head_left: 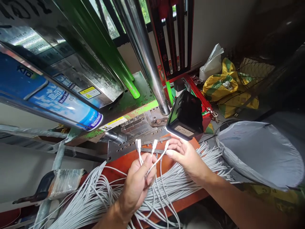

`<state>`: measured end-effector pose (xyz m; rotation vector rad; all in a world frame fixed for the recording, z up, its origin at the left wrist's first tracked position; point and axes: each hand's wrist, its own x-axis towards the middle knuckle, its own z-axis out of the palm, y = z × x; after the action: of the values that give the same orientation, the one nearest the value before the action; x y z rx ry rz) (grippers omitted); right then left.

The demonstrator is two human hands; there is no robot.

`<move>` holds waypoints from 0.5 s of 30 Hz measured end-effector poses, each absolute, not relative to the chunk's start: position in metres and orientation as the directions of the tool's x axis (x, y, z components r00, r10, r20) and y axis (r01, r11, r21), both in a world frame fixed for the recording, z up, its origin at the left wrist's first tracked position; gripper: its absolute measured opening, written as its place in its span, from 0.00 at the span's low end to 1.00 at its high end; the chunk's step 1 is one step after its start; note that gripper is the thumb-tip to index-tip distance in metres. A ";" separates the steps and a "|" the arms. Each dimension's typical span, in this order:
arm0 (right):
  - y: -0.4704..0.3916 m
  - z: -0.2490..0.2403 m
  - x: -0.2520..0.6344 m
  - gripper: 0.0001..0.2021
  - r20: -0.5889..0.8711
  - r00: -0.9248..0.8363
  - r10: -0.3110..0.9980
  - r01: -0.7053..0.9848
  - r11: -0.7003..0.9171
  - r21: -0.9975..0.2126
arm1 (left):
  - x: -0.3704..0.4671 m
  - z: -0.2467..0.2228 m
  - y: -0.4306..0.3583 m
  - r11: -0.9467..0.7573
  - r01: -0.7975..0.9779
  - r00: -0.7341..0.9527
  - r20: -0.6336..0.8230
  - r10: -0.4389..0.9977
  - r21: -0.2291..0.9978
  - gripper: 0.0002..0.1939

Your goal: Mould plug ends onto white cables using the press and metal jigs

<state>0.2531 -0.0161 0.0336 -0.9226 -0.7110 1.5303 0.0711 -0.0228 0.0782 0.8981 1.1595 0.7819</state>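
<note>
Where left fingers point(147, 163) pinch | cables point(159, 159) thin, white | connectors point(154, 145) oblong

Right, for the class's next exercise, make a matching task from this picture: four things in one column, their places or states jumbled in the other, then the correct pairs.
Things
1. Left hand
2. Right hand
3. Large bundle of grey-white cables
4. Yellow-and-green sacks

Places and states
A. Spread across the orange-red surface
B. Beyond the hoop-mouthed white bag
C. Closed around a few connector-tipped cables
D. Fingertips at the rightmost connector

Pairs: 1-C, 2-D, 3-A, 4-B
</note>
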 end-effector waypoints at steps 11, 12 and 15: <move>0.003 0.036 0.231 0.15 -0.105 -0.401 0.910 -0.737 -0.389 -0.552 | 0.066 0.073 -0.014 0.405 0.061 0.396 -0.395 0.829 0.912 0.22; 0.003 0.034 0.230 0.15 -0.099 -0.407 0.908 -0.714 -0.384 -0.586 | 0.066 0.073 -0.013 0.404 0.079 0.423 -0.398 0.814 0.911 0.23; 0.002 0.028 0.231 0.17 -0.104 -0.412 0.905 -0.683 -0.383 -0.622 | 0.064 0.072 -0.009 0.416 0.102 0.503 -0.407 0.762 0.904 0.24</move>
<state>0.2314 0.0023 0.0285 -0.5349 -0.6106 1.9429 0.0644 -0.0089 0.0718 1.0824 0.9782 0.5105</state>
